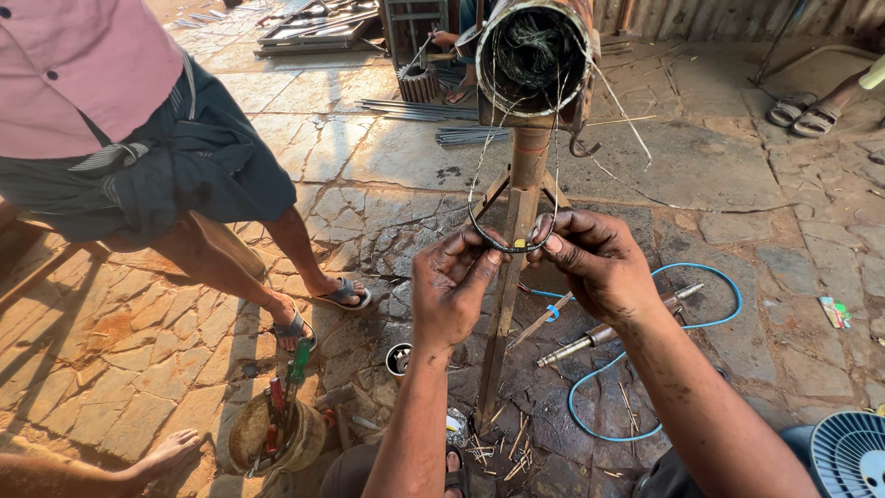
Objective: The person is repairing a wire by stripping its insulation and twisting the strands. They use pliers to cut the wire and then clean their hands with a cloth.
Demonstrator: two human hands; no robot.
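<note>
Both hands are pinched onto a thin curved bundle of wire (505, 242), bent into a shallow loop that hangs from strands running up into the open metal drum (535, 57) on top of a rusty tripod stand (519, 231). The left hand (452, 286) clamps the left end between thumb and fingers, the right hand (590, 258) grips the right end, so the two sit close together but not touching, with the loop sagging between them right in front of the stand's post.

My take on doing this bit well: keep both pinches firm and level so the strands stay bunched, and pull evenly so nothing snags at the drum's mouth. Those loose stray wires sticking out the side look like they could tangle.

Pose-wise, both forearms come up from the bottom of the frame, wrists slightly cocked inward, fingers dark with grime.

Around it: a blue hose (645, 369) coiled on the stone floor (387, 157), a metal rod tool (608, 330) lying across it, a bucket of tools (277, 424) bottom left, and a person in a pink shirt (83, 65) standing nearby.
</note>
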